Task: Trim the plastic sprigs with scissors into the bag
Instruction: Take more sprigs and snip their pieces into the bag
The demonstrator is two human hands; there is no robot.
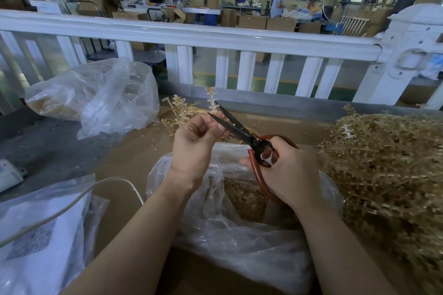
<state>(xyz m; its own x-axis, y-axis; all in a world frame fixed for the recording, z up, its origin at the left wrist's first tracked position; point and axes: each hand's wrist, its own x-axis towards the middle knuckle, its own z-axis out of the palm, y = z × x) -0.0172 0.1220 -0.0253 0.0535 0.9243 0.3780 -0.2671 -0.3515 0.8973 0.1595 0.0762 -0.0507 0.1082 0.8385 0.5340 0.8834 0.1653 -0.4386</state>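
My left hand pinches a pale plastic sprig that stands upright above my fingers. My right hand grips black scissors by their red-brown handles. The blades are parted, and their tips sit at the base of the sprig, just above my left fingers. Below both hands lies an open clear plastic bag holding tan trimmed bits. A large heap of tan sprigs fills the right side of the brown table.
A second clear bag lies at the back left, with loose sprigs beside it. More plastic bags and a white cable lie at the front left. A white railing runs behind the table. A person works far behind.
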